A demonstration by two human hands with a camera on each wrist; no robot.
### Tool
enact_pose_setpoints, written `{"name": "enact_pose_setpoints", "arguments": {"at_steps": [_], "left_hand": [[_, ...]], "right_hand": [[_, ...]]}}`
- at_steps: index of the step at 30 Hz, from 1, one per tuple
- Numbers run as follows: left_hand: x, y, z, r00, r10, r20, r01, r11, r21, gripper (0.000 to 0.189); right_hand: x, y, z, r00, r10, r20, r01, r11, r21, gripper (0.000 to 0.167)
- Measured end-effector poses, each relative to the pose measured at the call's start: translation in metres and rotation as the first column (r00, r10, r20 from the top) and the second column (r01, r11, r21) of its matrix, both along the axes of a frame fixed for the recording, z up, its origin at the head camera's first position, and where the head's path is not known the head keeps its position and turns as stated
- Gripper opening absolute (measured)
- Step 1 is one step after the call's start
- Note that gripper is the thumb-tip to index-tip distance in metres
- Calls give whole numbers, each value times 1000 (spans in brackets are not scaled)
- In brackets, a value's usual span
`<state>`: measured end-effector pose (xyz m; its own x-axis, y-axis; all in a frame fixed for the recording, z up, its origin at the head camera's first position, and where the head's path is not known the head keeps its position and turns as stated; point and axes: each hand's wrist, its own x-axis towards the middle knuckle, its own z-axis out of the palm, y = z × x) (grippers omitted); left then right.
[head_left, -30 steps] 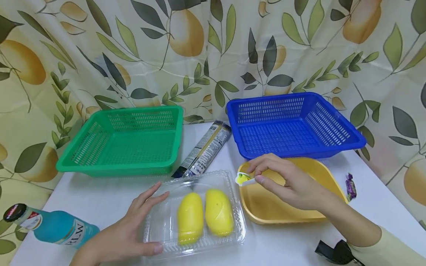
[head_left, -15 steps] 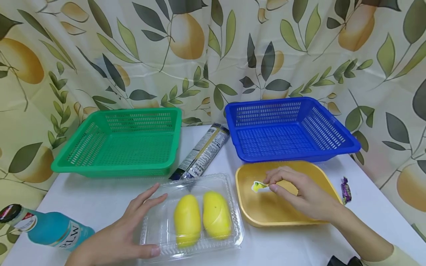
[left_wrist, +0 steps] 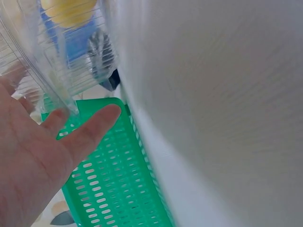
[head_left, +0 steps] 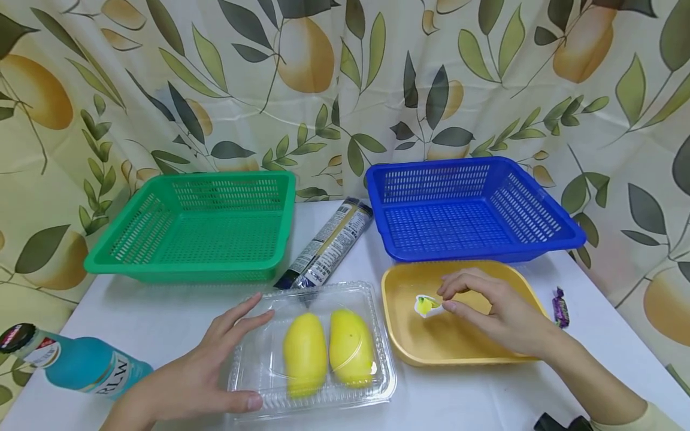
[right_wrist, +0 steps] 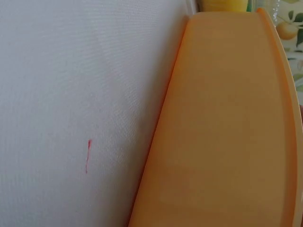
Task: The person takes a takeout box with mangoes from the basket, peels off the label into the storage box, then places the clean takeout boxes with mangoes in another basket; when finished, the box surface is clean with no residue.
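At lower centre, the left hand (head_left: 202, 368), fingers spread apart, lies at the clear box (head_left: 269, 353); right of it, the right hand (head_left: 496, 311) meets a yellow-printed cutout (head_left: 426, 305) over the gold tray (head_left: 420, 347), pinch undeterminable

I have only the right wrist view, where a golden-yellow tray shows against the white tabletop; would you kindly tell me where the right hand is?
Observer: In the head view, the right hand is over the golden-yellow tray, at the edge of a small yellow-fruit cutout; I cannot tell whether it pinches it.
Operator: Thank you, and what is the left hand near?
Observer: The head view shows the left hand spread at the left side of a clear plastic container.
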<state>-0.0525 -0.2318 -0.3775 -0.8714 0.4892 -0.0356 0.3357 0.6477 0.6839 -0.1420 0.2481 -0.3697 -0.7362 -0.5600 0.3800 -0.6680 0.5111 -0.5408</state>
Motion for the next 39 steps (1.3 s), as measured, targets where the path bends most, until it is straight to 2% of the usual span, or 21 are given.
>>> {"name": "enact_pose_setpoints", "arguments": {"at_steps": [7,17,24,31,39], "left_hand": [[-1,-1,-1,1000,-9,5,9,1000,17,100],[-1,-1,-4,1000,-15,-16,15,1000,26,100],[-1,-2,-5,999,-26,-48,27,999,23,100],[0,-2,-3,999,-22,-37,22,1000,22,100],[-1,-1,-3,1000,-16,-16,16,1000,27,100]], "right_hand": [[0,1,-1,999,-48,24,47,998,31,28],[-4,5,-7,999,-39,14,37,996,85,31],[-4,7,-9,1000,-31,-5,31,996,90,25],[-3,5,-9,999,-36,-1,36,995,94,28],[-2,-4,-8,997,-46,60,40,994,97,19]]}}
